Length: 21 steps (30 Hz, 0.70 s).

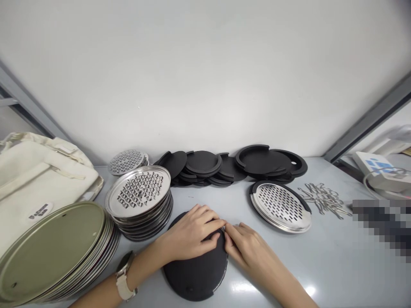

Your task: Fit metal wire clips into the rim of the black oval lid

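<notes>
In front of me a black round disc (195, 273) lies on the table, a thin shiny edge showing along its right side. My left hand (197, 231) rests across its top, fingers curled and closed at the upper right rim. My right hand (245, 246) meets it there, pinching the right edge with thumb and forefinger. The fingertips of both hands nearly touch and hide that part of the rim. To the right lies a round metal grater plate (281, 205) with a black edging on part of its rim.
At left are a stack of grater plates (139, 192), a stack of green oval trays (54, 248) and a cream cloth bag (41, 179). Several black plastic discs (202, 162) line the wall. Small metal clips (324, 199) lie at right, near a white device (382, 171).
</notes>
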Each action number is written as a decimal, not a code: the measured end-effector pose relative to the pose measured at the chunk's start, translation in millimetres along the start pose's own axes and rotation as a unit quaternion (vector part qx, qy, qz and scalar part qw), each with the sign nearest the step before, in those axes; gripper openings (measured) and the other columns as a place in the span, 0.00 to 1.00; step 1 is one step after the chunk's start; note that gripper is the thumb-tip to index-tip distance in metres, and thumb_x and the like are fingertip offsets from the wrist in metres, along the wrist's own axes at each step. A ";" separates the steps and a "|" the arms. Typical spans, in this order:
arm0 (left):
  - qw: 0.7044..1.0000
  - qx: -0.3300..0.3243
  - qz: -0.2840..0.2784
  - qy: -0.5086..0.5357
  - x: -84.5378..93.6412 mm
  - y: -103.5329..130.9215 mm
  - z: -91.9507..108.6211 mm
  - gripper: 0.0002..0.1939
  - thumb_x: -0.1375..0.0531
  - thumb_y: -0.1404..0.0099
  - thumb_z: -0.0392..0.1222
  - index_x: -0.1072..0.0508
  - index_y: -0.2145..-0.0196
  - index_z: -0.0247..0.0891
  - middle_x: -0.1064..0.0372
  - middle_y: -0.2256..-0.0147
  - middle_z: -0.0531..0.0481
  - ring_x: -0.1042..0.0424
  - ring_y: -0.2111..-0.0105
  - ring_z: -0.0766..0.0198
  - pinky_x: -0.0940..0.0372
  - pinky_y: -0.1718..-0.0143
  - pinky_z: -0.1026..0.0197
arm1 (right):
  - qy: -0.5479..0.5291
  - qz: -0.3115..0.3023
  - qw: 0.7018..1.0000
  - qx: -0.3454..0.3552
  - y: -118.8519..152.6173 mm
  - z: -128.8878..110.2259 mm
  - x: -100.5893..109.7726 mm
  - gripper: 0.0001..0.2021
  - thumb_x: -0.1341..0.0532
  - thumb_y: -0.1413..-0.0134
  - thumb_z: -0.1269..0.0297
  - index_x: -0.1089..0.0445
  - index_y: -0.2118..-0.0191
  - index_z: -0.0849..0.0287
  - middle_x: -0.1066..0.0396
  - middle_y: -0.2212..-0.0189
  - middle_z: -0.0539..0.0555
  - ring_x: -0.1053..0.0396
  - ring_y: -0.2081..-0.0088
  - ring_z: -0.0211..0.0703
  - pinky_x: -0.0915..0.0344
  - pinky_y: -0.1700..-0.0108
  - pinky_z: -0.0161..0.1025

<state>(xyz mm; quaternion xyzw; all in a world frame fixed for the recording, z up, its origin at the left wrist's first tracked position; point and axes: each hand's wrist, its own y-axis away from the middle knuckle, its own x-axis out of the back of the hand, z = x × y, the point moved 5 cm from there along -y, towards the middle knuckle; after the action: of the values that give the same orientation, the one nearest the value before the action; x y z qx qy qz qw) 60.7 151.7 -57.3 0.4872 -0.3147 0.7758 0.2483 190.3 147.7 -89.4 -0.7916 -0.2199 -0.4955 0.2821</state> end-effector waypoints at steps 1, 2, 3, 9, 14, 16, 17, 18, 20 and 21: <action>1.000 0.000 0.002 -0.001 0.2 0.0 0.1 0.12 0.48 0.35 0.35 0.34 0.54 0.37 0.36 0.60 0.48 0.38 0.58 0.60 0.42 0.54 0.56 | -0.003 -0.001 1.000 0.000 0.0 0.0 0.0 0.05 0.52 0.39 0.73 0.42 0.65 0.57 0.37 0.77 0.48 0.38 0.74 0.42 0.46 0.70 0.38; 1.000 -0.001 0.004 -0.002 0.3 -0.1 0.2 0.12 0.47 0.35 0.35 0.34 0.54 0.37 0.36 0.61 0.48 0.38 0.58 0.60 0.42 0.54 0.57 | -0.005 0.000 1.000 0.000 0.0 0.1 0.0 0.05 0.52 0.39 0.73 0.42 0.65 0.57 0.37 0.77 0.48 0.38 0.74 0.42 0.46 0.70 0.38; 1.000 -0.002 0.005 -0.002 0.3 -0.1 0.4 0.12 0.47 0.35 0.35 0.34 0.54 0.37 0.36 0.61 0.48 0.38 0.58 0.61 0.42 0.54 0.57 | -0.006 0.000 1.000 -0.001 0.1 0.3 0.1 0.06 0.52 0.38 0.73 0.42 0.65 0.57 0.37 0.77 0.48 0.38 0.74 0.42 0.46 0.70 0.38; 1.000 0.002 -0.004 -0.001 -0.4 -0.3 -0.1 0.13 0.47 0.35 0.34 0.35 0.53 0.37 0.36 0.60 0.48 0.39 0.58 0.60 0.43 0.54 0.57 | -0.010 0.002 1.000 0.001 0.2 0.3 0.7 0.06 0.53 0.37 0.72 0.43 0.66 0.57 0.37 0.77 0.48 0.38 0.75 0.42 0.46 0.70 0.38; 1.000 0.004 -0.008 0.004 -1.0 -0.7 -0.7 0.12 0.48 0.35 0.35 0.35 0.53 0.37 0.36 0.59 0.48 0.39 0.57 0.60 0.43 0.53 0.56 | 0.000 0.004 1.000 0.003 -0.4 1.0 -0.1 0.06 0.52 0.38 0.72 0.42 0.65 0.57 0.37 0.78 0.48 0.38 0.75 0.42 0.46 0.70 0.38; 1.000 0.005 -0.007 0.007 -1.0 -0.7 -0.7 0.12 0.47 0.35 0.35 0.35 0.53 0.37 0.36 0.59 0.48 0.39 0.57 0.60 0.43 0.53 0.56 | 0.004 0.002 1.000 0.004 -0.2 0.9 -0.5 0.06 0.52 0.39 0.72 0.42 0.65 0.57 0.37 0.78 0.48 0.38 0.75 0.42 0.46 0.71 0.38; 1.000 0.005 -0.008 0.009 -1.0 -0.6 -0.7 0.12 0.47 0.35 0.35 0.35 0.53 0.37 0.36 0.59 0.48 0.39 0.57 0.60 0.43 0.53 0.57 | 0.006 0.002 1.000 0.004 0.0 0.7 -0.5 0.05 0.52 0.39 0.72 0.42 0.65 0.57 0.37 0.78 0.48 0.38 0.75 0.42 0.46 0.71 0.38; 1.000 0.006 -0.008 0.010 -1.0 -0.6 -0.6 0.12 0.47 0.35 0.35 0.35 0.53 0.37 0.36 0.59 0.48 0.39 0.57 0.60 0.43 0.53 0.57 | 0.007 0.002 1.000 0.004 0.1 0.4 -0.3 0.05 0.52 0.39 0.73 0.42 0.65 0.57 0.38 0.78 0.48 0.38 0.75 0.42 0.46 0.71 0.38; 1.000 0.008 -0.008 0.011 -0.6 -0.7 -0.6 0.12 0.47 0.36 0.34 0.35 0.54 0.37 0.36 0.60 0.48 0.39 0.57 0.60 0.43 0.54 0.57 | 0.007 0.002 1.000 0.003 0.3 -0.5 0.6 0.05 0.52 0.40 0.73 0.42 0.65 0.57 0.37 0.78 0.48 0.38 0.75 0.42 0.46 0.71 0.38; 1.000 0.009 -0.008 0.012 -0.5 -0.8 -0.6 0.12 0.47 0.36 0.34 0.34 0.54 0.37 0.36 0.60 0.48 0.39 0.57 0.60 0.43 0.54 0.56 | 0.006 0.002 1.000 0.003 0.4 -0.9 1.2 0.06 0.52 0.40 0.73 0.42 0.64 0.58 0.37 0.78 0.48 0.37 0.75 0.42 0.46 0.71 0.38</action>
<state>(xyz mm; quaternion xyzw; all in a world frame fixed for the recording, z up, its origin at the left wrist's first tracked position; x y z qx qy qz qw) 61.0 152.7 -57.7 0.4828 -0.3009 0.7824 0.2536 190.4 146.9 -88.0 -0.7879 -0.2185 -0.4992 0.2868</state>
